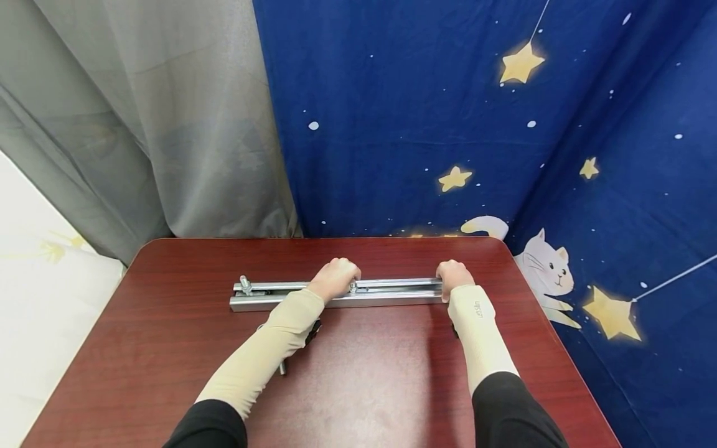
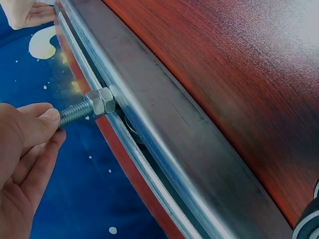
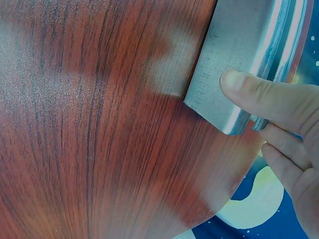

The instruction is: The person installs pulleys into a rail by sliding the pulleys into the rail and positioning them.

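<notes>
A long slotted metal channel (image 1: 392,300) lies lengthwise across the table, its slot facing up. My left hand (image 1: 336,278) is over the middle of it. Seen from the left wrist, thumb and fingers of that hand (image 2: 27,144) pinch the end of a threaded bolt (image 2: 75,113), which carries hex nuts (image 2: 101,101) down at the slot. My right hand (image 1: 455,278) grips the channel's right end. In the right wrist view the thumb (image 3: 244,87) presses on the channel's near face (image 3: 219,55), with the fingers on the far side. Another bolt (image 1: 244,285) stands in the slot near the left end.
On the wooden table (image 1: 370,373), a thin metal piece (image 1: 282,367) shows partly from under my left forearm. A blue star-patterned curtain (image 1: 392,124) and a grey curtain (image 1: 213,124) hang behind the table's far edge. White fabric (image 1: 45,298) lies at the left.
</notes>
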